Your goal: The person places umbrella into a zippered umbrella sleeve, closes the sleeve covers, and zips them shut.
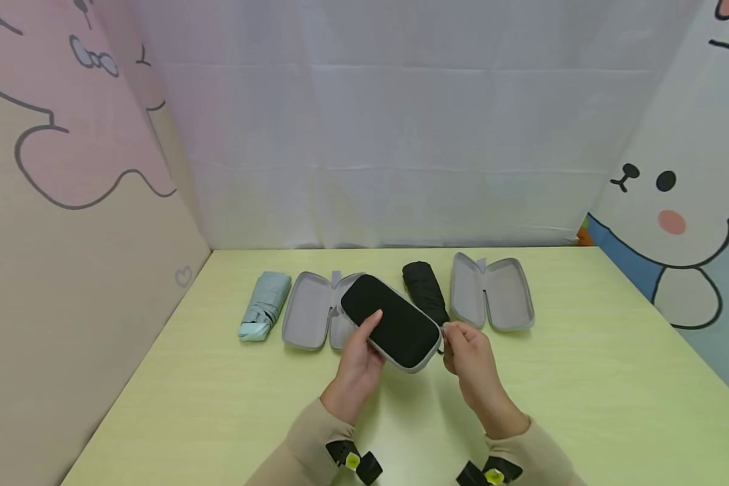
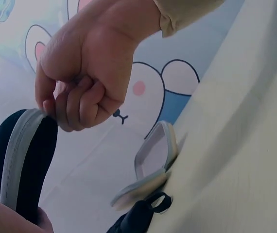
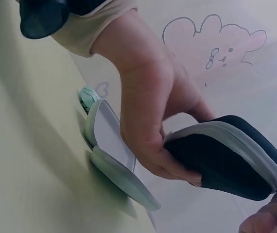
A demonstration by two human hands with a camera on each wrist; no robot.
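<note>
A black hard-shell zip case [image 1: 391, 322] with a grey zip band is held tilted above the table. My left hand [image 1: 360, 368] grips it along its near left edge, thumb on the top face, fingers underneath. At the case's right end, my right hand [image 1: 470, 361] pinches the zipper pull, which the fingertips mostly hide. In the left wrist view, the right hand [image 2: 87, 73] has its fingers curled right at the end of the zip band [image 2: 19, 155]. The right wrist view shows the case [image 3: 216, 160] with its zip closed along the visible side.
Behind the held case, an open grey case [image 1: 306, 314] lies partly covered by it. Another open grey case [image 1: 510, 293] lies at the right. A folded mint-green umbrella [image 1: 265, 304] is at the left, a folded black umbrella [image 1: 424, 290] between the cases. A white curtain [image 1: 389, 135] hangs behind the table [image 1: 219, 418].
</note>
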